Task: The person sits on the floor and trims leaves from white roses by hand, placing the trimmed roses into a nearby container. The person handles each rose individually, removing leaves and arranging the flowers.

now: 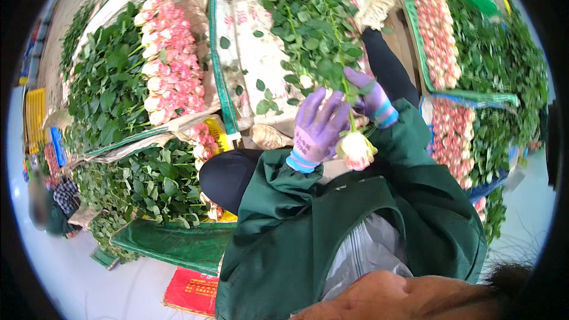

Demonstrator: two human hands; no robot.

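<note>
A cream rose with pink tints (356, 151) hangs bloom-down towards me, its long green stem rising between my hands. My right hand (370, 93), in a purple glove, has its fingers at the stem, with a leaf beside them. Also gloved in purple, my left hand (316, 126) lies against the stem's left side, just above the bloom. Its thumb is hidden, so its grip cannot be told. Beyond both hands lies a heap of leafy rose stems (311, 22) on a white woven sheet (249, 53). A pale bloom (306, 81) shows at the heap's near end.
Pink rose bundles (173, 62) lie on the left, divided by green-edged sheeting (133, 142). More packed roses (438, 40) stand on the right. My shoes (271, 137) flank the white sheet. Loose leaves (262, 106) are scattered there. A person (55, 209) is at far left.
</note>
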